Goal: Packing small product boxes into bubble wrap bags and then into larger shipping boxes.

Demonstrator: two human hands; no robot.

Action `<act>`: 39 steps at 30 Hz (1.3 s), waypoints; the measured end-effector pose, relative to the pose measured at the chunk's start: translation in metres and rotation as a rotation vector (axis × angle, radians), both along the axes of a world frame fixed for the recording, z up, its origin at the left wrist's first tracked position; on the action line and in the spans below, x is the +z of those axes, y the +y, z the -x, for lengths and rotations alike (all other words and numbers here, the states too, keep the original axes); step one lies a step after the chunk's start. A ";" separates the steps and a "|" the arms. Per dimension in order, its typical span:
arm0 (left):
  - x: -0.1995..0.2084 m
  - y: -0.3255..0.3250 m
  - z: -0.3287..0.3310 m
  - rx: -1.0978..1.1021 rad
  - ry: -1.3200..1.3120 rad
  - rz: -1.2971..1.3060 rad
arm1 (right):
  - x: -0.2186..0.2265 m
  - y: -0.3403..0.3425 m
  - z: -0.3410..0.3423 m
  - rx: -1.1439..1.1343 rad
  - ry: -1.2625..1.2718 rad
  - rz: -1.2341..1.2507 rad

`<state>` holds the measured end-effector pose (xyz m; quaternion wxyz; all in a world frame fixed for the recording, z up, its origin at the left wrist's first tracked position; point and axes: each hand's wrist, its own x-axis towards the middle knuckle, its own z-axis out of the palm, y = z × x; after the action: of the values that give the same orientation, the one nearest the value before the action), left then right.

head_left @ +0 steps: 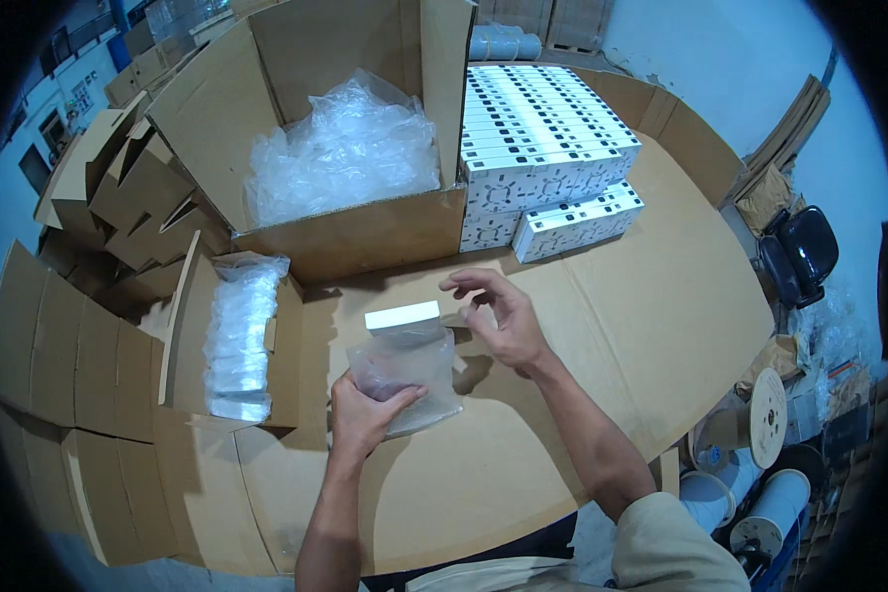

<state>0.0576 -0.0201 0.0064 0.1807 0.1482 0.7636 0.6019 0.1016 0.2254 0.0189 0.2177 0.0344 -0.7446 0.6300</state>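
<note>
My left hand (367, 409) grips a translucent plastic bag (414, 370) over the cardboard-covered table, its thumb lying across the front. From the bag's upper end sticks out a small white box (403, 316); whether its lower part sits inside the bag is hard to make out. To the right of the box, my right hand (498, 318) is raised with fingers curved and apart, holding nothing. Left of my hands stands an open carton (288, 345) with a row of bagged items (239, 335) packed in it.
A large open carton (350, 242) full of crumpled clear bags (350, 148) stands at the back. Beside it are stacked white patterned boxes (548, 128), with a shorter row (577, 222) in front. Folded cartons (69, 345) line the left; spools (765, 419) lie at the lower right.
</note>
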 end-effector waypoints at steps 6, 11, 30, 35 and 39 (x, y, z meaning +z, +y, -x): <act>-0.004 -0.003 0.004 0.032 0.019 -0.031 | -0.013 -0.019 0.008 0.134 -0.087 0.018; 0.001 -0.001 0.003 0.024 0.002 -0.051 | -0.022 -0.023 0.011 0.127 -0.110 0.082; -0.007 -0.004 0.008 -0.004 -0.001 0.071 | -0.012 -0.016 0.008 -0.123 0.048 0.492; -0.003 -0.002 0.009 -0.026 -0.002 0.060 | -0.016 -0.024 0.008 -0.046 0.050 0.729; -0.004 -0.002 0.009 -0.032 -0.034 0.001 | -0.015 -0.028 0.009 0.006 0.068 0.816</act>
<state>0.0488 -0.0221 0.0023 0.2036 0.1500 0.7582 0.6010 0.0927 0.1973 0.0040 0.2363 -0.0317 -0.4257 0.8729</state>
